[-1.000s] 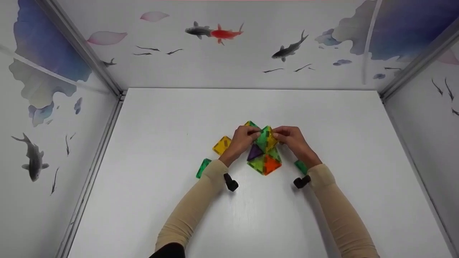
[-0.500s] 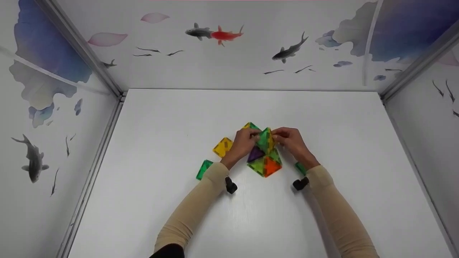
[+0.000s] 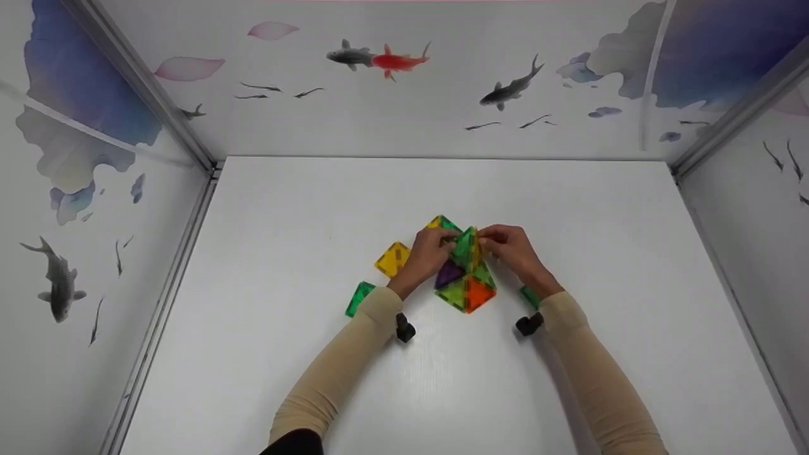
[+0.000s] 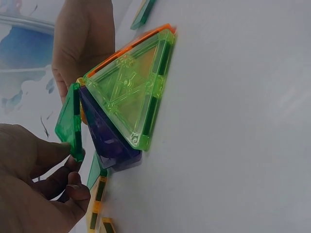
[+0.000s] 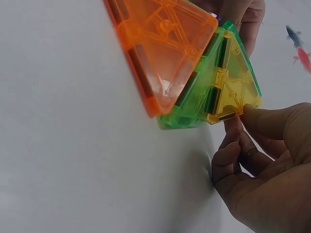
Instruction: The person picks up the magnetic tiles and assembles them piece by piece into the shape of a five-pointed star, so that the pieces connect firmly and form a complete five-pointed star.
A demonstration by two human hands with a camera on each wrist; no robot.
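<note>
Translucent magnetic tiles form a small raised cluster in the middle of the white table. My left hand (image 3: 431, 251) pinches the lower corner of a green triangular magnetic tile (image 4: 68, 124) between thumb and fingers. On the other side, my right hand (image 3: 512, 249) pinches a corner of a yellow triangular magnetic tile (image 5: 235, 87). These two tiles meet along an edge and stand tilted on the cluster's far side. Below them sit a purple triangle (image 3: 450, 273), a light green triangle (image 4: 129, 82), an orange triangle (image 5: 165, 53) and another green triangle (image 5: 192, 104).
Behind my left hand lies a yellow-and-green tile pair (image 3: 442, 221). Left of that hand are yellow tiles (image 3: 393, 258) and a green tile (image 3: 360, 298). A green tile (image 3: 529, 296) shows partly beside my right wrist. Printed walls (image 3: 404, 114) border the table.
The green and yellow tiles have tipped slightly, their top point shifting a little toward me, and the yellow face looks narrower. My right hand has moved slightly left; both hands keep their pinch.
</note>
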